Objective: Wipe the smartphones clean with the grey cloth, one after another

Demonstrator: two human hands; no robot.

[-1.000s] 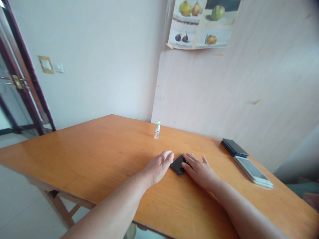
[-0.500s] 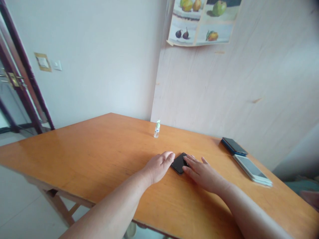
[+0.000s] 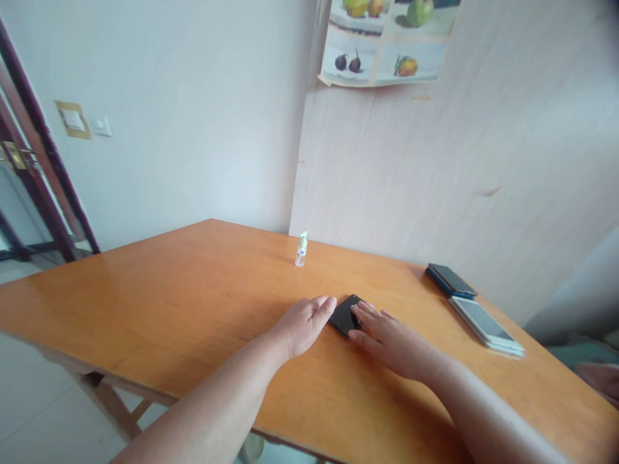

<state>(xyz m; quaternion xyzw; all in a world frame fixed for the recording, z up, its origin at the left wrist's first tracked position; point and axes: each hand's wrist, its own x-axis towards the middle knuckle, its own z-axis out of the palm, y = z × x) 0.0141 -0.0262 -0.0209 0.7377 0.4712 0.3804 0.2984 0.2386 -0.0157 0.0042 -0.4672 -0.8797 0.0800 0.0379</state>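
A black smartphone (image 3: 342,317) lies flat on the wooden table, between both of my hands. At its left edge is my left hand (image 3: 307,325), thumb laid along the closed fingers and holding the phone's side. My right hand (image 3: 387,338) reaches over from the right with its fingers stretched flat on the screen and the thumb apart, near the lower edge. A small pale patch shows by the right fingertips; I cannot make out what it is. Behind the phone stands a small clear pump bottle (image 3: 300,251) with a pale green top.
Along the right side of the wooden table (image 3: 159,296) lie a dark tablet-like device (image 3: 451,280) and a white one (image 3: 486,324). A wall with a fruit poster (image 3: 382,45) rises behind. Part of another person's hand (image 3: 599,379) shows at the right edge.
The view has shifted slightly. My right hand has slid a little left and down over the phone's screen, its thumb lower. My left hand keeps its place at the phone's edge.
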